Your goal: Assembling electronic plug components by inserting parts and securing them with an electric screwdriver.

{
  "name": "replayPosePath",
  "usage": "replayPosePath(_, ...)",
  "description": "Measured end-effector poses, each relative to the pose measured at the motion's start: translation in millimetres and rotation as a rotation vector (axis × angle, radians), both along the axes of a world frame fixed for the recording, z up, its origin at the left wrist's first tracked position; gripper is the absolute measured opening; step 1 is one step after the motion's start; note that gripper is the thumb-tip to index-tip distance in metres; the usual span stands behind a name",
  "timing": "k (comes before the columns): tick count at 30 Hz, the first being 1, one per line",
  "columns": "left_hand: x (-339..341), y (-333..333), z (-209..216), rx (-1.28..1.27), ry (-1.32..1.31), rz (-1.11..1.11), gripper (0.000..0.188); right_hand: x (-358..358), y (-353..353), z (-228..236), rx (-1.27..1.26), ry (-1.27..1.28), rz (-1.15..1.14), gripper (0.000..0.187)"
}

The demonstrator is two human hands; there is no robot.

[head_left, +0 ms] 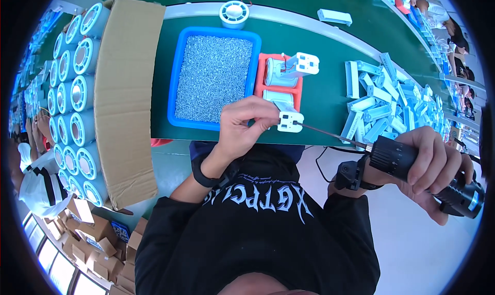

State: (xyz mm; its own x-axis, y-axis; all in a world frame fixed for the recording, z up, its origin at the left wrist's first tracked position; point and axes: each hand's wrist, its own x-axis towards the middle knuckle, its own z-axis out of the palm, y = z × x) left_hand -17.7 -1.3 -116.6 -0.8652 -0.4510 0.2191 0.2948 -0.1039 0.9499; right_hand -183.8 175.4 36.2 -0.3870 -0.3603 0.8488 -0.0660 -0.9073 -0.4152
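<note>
Head view, looking down: just off centre toward 2 o'clock, a white end piece (290, 122) sits at the near side of a red holder (262, 64) on the green table (322, 89). At centre, the left hand (241, 124) pinches its edge between thumb and fingers. At 3 o'clock, the right hand (433, 158) wraps a black power screwdriver (393, 155), its shaft reaching the piece; whether the tip is seated cannot be told. Good work here likely means bracing the piece and keeping the shaft straight in line.

Cardboard boxes (105, 227) are lying piled near bright windows (63, 270). A white-clad person (38, 192) is occupying the left edge. Other people (437, 11) are lining the upper right.
</note>
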Motion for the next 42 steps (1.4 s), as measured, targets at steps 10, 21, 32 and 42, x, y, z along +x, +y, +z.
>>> replayPosePath(10, -1, -2, 6, -0.282, 0.040, 0.062, 0.008, 10, -17, 1, 0.018, -0.044, -0.022, 0.061)
replayPosePath(21, -81, -91, 80, -0.761, -0.055, 0.242, 0.014, 15, -13, -3, 0.010, 0.055, -0.028, 0.070)
replayPosePath(32, -284, -90, -14, -1.433, -0.631, -0.174, 0.049, 26, -11, -4, 0.068, 0.134, -0.095, 0.079)
replayPosePath(42, -259, -55, 36, -1.160, -0.696, -0.603, 0.055, 16, -13, -7, 0.089, 0.138, -0.049, 0.081)
